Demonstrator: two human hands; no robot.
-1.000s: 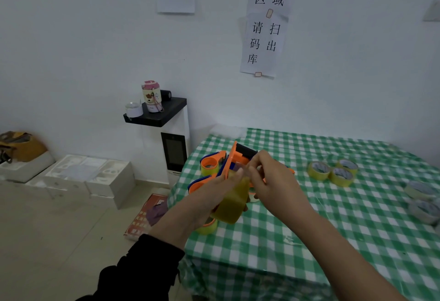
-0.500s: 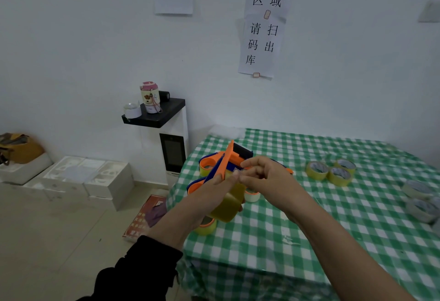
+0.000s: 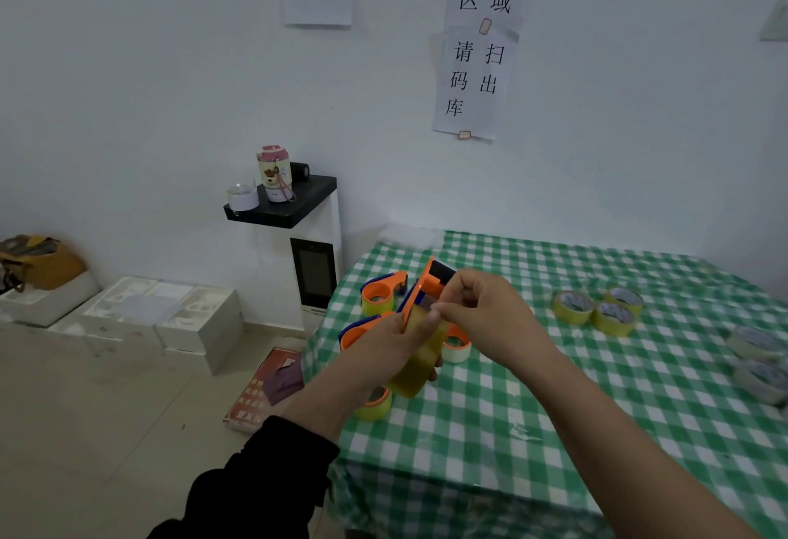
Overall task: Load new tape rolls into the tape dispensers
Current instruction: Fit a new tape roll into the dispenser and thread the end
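I see my left grip (image 3: pixel 383 346) clasped around the orange tape dispenser (image 3: pixel 428 283), held in the air over the left edge of the checked surface (image 3: pixel 554 410). A yellow tape roll (image 3: pixel 415 372) is seated in it. My right grip (image 3: pixel 482 317) pinches the top edge of that roll between thumb and forefinger. Three spare rolls (image 3: pixel 612 321) lie to the right, well apart.
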